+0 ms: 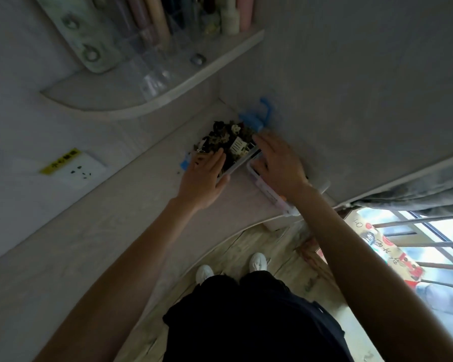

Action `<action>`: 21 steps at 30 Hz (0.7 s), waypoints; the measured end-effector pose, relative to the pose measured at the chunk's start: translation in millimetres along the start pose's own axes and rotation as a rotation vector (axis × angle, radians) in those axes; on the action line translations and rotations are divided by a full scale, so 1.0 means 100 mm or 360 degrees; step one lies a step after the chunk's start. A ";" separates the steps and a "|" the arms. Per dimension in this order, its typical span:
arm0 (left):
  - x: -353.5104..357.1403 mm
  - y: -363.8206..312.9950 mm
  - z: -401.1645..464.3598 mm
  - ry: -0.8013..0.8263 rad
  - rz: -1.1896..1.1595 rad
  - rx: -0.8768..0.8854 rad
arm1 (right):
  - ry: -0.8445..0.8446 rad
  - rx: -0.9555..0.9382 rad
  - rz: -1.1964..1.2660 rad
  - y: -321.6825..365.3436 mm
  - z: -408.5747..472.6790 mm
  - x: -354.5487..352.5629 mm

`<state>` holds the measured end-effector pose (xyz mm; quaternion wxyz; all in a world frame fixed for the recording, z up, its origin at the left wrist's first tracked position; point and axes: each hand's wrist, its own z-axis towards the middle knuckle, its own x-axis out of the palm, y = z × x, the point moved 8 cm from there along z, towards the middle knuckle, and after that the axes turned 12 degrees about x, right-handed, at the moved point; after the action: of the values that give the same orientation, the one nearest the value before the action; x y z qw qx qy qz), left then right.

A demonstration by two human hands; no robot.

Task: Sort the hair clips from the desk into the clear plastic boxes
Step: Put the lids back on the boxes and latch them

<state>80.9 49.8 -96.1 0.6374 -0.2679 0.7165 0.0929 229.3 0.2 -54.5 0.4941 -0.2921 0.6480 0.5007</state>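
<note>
A clear plastic box (238,163) stands at the far end of the pale desk, heaped with dark hair clips (221,135) and one white claw clip (237,145). My left hand (203,176) lies against its near left side, fingers straight, thumb along the front edge. A second clear box (266,190) stands to the right, near the desk edge. My right hand (277,163) rests over its far end with fingers extended; what is under the palm is hidden. A small blue clip (185,161) lies on the desk left of the full box.
A blue hook or clip (256,117) sits on the wall behind the boxes. A curved shelf (152,100) with a clear organiser and bottles hangs above left. A wall socket (76,169) is at left. The desk edge curves near my legs; railing and curtain at right.
</note>
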 end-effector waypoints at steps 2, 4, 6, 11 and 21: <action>0.00 0.01 0.02 0.0007 -0.0047 0.0018 | 0.0170 -0.0100 -0.0163 0.14 0.11 0.23; -0.14 0.04 -0.03 -0.0197 -0.0147 -0.0004 | 0.0229 -0.0059 -0.0199 0.16 0.22 0.37; -0.25 0.08 -0.13 -0.0402 -0.0122 -0.0035 | 0.0158 -0.0063 -0.0127 0.22 0.35 0.35; -0.14 0.27 -0.31 -0.0462 -0.0083 -0.0257 | 0.0445 0.0003 -0.0083 0.48 0.64 0.60; -0.07 0.38 -0.19 -0.0361 -0.0509 -0.0331 | -0.0058 -0.0407 0.0206 0.62 0.55 -0.09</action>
<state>45.5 74.8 -94.4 0.6895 -0.4301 0.5752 0.0936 197.6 70.5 -24.2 0.4312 -0.3011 0.5872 0.6153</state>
